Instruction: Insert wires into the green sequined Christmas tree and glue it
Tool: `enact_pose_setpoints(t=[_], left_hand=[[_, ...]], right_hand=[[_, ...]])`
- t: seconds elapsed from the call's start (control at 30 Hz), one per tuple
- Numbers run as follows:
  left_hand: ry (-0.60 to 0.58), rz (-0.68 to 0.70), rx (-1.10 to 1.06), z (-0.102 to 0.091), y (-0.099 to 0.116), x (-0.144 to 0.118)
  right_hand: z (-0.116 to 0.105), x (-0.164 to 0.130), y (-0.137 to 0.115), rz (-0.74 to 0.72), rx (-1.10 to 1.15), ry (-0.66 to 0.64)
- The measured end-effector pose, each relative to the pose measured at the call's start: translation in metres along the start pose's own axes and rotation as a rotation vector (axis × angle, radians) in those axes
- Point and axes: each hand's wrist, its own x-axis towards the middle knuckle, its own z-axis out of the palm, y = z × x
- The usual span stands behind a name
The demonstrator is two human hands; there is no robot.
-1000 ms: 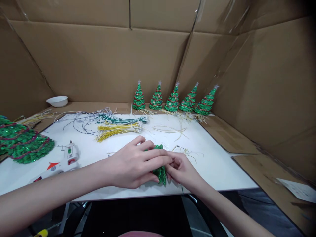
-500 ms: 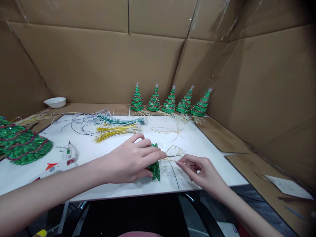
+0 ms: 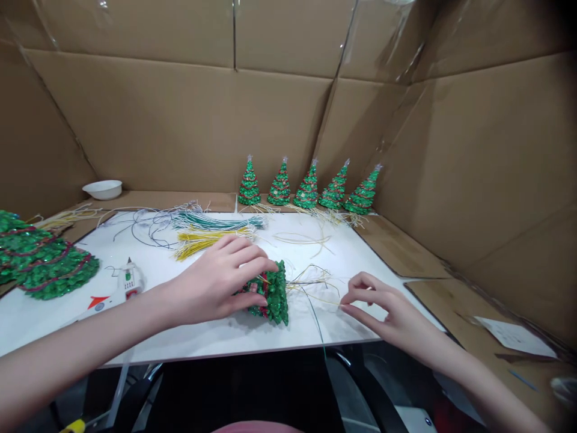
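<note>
A small green Christmas tree [image 3: 276, 297] with red trim lies on its side on the white table, its base facing right. My left hand [image 3: 225, 276] is wrapped over it, thumb on the near side and fingers across the top, hiding its tip. Thin yellow, dark and green wires [image 3: 311, 279] stick out of the base, and one green wire [image 3: 318, 319] hangs over the table's front edge. To the right, my right hand [image 3: 376, 304] pinches the end of a yellow wire [image 3: 331, 302] between thumb and fingertips.
Several finished small trees [image 3: 307, 187] stand along the back cardboard. Yellow wire bundles [image 3: 193, 243] and green wire bundles [image 3: 216, 221] lie behind my left hand. At left are a glue gun [image 3: 128, 279], a large tree [image 3: 56, 267] and a white bowl [image 3: 103, 190]. Cardboard walls [image 3: 157, 126] enclose the table.
My right hand has moved right, drawing away from the base with the yellow wire. My left hand has shifted left, from the base edge back onto the tree's body, uncovering more of it.
</note>
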Motion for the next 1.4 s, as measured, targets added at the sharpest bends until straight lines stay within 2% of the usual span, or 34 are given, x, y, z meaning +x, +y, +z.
enact_pose_setpoints(t=[0.1,0.33,0.47,0.6,0.73,0.9,1.0,1.13,1.4], left_hand=[[0.003,-0.051,-0.003,0.001,-0.004,-0.006],[0.085,-0.043,-0.060,0.007,-0.004,-0.005],[0.117,-0.030,-0.074,0.008,-0.002,-0.002],[0.141,-0.011,-0.059,0.013,-0.003,-0.003],[0.172,0.013,-0.004,0.017,-0.005,-0.004],[0.201,0.100,0.037,0.017,-0.005,-0.005],[0.220,0.128,0.049,0.018,-0.005,-0.004],[0.221,0.146,0.051,0.017,-0.004,-0.002],[0.179,0.141,0.010,0.021,-0.005,0.003]], right_hand=[[-0.002,0.004,-0.004,-0.008,0.076,-0.098],[-0.001,0.015,-0.011,0.037,0.254,-0.296],[0.005,0.029,-0.019,-0.031,0.327,-0.392],[0.017,0.046,-0.035,-0.086,0.555,-0.465],[0.028,0.059,-0.049,-0.079,0.753,-0.449],[0.039,0.067,-0.053,0.056,0.955,-0.451],[0.045,0.070,-0.050,0.109,0.999,-0.445],[0.050,0.074,-0.047,0.110,1.017,-0.425],[0.047,0.073,-0.051,0.174,1.121,-0.459]])
